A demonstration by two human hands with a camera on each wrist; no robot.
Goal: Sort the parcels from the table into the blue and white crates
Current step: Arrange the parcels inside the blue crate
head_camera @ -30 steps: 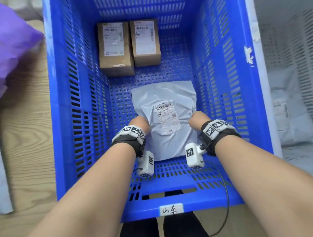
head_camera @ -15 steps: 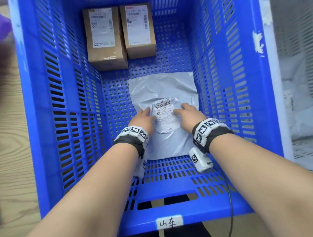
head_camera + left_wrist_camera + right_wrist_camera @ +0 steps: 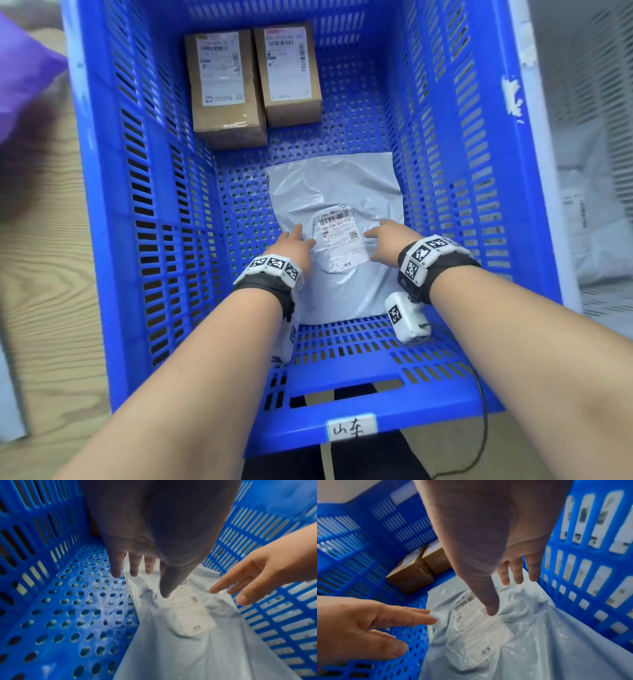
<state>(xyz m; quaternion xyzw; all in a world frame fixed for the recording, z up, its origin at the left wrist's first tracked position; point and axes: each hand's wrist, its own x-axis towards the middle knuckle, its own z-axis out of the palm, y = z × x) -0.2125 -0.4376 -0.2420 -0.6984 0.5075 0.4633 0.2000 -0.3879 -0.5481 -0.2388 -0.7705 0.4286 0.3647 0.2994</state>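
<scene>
Our right hand (image 3: 488, 536) reaches down into the blue crate (image 3: 583, 582), fingers straight and spread, its thumb tip over the white shipping label (image 3: 479, 626) on the grey poly mailer (image 3: 539, 642); whether it touches, we cannot tell. The mailer lies crumpled on the perforated crate floor, against the right wall. Our left hand (image 3: 368, 626) comes in from the left, fingers extended toward the mailer's edge. Beyond, two brown cardboard boxes (image 3: 419, 570) stand side by side near the far wall.
</scene>
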